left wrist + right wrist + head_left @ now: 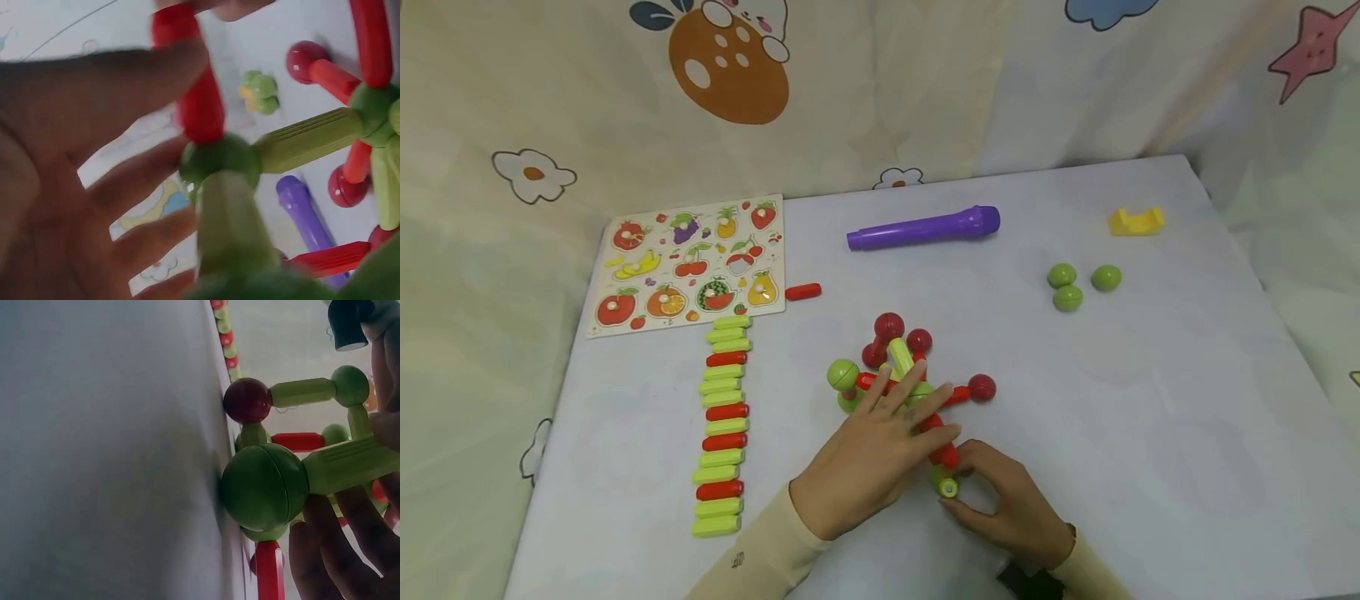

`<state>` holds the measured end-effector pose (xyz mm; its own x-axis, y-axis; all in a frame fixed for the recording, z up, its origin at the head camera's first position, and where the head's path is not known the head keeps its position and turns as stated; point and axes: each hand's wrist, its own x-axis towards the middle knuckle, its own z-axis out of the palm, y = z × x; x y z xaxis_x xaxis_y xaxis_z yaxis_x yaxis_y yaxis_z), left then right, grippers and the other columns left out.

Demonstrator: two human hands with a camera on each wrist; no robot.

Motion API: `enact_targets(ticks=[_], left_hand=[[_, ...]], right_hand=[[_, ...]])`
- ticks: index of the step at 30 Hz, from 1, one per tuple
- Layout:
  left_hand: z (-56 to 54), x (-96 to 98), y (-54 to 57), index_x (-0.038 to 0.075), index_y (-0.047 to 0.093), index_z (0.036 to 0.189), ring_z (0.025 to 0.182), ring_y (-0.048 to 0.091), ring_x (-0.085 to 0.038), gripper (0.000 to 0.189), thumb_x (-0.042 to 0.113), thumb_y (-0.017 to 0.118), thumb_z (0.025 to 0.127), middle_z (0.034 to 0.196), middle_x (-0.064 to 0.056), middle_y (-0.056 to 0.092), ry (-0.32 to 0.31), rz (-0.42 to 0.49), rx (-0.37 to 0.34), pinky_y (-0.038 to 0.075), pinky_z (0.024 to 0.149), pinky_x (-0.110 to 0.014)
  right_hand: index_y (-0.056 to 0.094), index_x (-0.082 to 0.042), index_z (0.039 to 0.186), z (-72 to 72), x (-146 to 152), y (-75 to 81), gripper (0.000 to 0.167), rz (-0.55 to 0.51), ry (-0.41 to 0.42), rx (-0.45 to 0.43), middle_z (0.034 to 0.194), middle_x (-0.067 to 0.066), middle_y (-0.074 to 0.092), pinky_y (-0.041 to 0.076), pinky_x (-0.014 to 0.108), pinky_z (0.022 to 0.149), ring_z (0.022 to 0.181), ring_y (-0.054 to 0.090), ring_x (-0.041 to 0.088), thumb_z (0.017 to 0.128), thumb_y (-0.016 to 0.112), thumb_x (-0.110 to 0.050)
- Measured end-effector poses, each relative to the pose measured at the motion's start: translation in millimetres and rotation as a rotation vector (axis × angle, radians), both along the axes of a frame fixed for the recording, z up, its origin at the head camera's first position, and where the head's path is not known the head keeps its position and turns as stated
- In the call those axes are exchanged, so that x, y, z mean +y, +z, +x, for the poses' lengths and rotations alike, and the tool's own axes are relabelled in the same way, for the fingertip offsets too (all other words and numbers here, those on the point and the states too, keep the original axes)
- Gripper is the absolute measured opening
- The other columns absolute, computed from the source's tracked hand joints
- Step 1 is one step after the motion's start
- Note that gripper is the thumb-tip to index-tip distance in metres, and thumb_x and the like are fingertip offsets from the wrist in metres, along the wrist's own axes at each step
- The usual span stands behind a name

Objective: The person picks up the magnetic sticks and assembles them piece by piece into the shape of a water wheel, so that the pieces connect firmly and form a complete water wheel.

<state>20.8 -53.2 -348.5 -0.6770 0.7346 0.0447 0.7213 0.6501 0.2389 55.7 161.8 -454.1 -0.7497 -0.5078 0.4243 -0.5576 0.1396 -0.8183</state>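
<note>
A framework of red and green sticks joined by green and dark red balls stands mid-table; a dark red ball point(982, 387) marks its right side. My left hand point(876, 450) lies over it with fingers spread and fairly straight. In the left wrist view, the thumb crosses a red stick point(203, 109) set in a green ball point(220, 164). At the near corner my right hand point(1011, 500) pinches an upright green stick point(353, 465) between thumb and fingers. That stick's lower end meets a green ball point(265, 487) on the table. The hands hide part of the framework.
Left of the framework runs a column of loose green and red sticks point(720, 457). Behind it lies a fruit puzzle board point(700, 287) with a red stick point(803, 291) beside it. A purple toy microphone point(925, 229), several green balls point(1067, 298) and a yellow piece point(1137, 222) lie farther back.
</note>
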Motion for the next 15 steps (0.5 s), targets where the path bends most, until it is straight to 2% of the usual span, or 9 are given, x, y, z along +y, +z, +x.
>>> enact_targets(ticks=[2,5,11,15], left_hand=[[-2.2,3.2,-3.6,0.029,0.066,0.121,0.145,0.020,-0.032,0.045,0.022,0.079,0.079,0.149,-0.003,0.042,0.009,-0.039,0.053,0.016,0.115,-0.052],[-5.9,5.2,-7.4,0.030,0.069,0.114,0.144,0.022,-0.033,0.039,0.023,0.080,0.078,0.146,-0.002,0.045,0.018,-0.039,0.098,0.017,0.114,-0.053],[-9.9,4.1,-10.0,0.030,0.070,0.111,0.143,0.026,-0.032,0.036,0.018,0.079,0.079,0.144,-0.001,0.048,0.014,-0.008,0.060,0.018,0.114,-0.054],[-10.2,3.3,-10.5,0.031,0.069,0.111,0.143,0.025,-0.032,0.036,0.018,0.079,0.079,0.145,-0.001,0.047,0.011,0.002,0.048,0.018,0.114,-0.054]], right_hand=[[0.060,-0.006,0.107,-0.1,-1.2,0.5,0.033,0.009,-0.006,0.007,0.103,0.005,0.062,0.047,0.020,0.084,0.092,0.056,0.011,0.079,0.077,-0.008],[0.059,-0.007,0.106,-0.1,-0.6,2.6,0.030,0.025,-0.011,-0.007,0.103,0.004,0.062,0.048,0.023,0.081,0.091,0.056,0.010,0.081,0.076,-0.009],[0.059,-0.010,0.106,0.2,2.0,5.4,0.033,0.058,-0.021,-0.062,0.104,0.001,0.061,0.048,0.026,0.079,0.091,0.056,0.009,0.079,0.076,-0.004],[0.058,-0.010,0.112,-3.3,8.5,6.3,0.039,0.079,-0.007,-0.036,0.107,0.001,0.060,0.048,0.025,0.080,0.094,0.055,0.011,0.079,0.078,-0.010]])
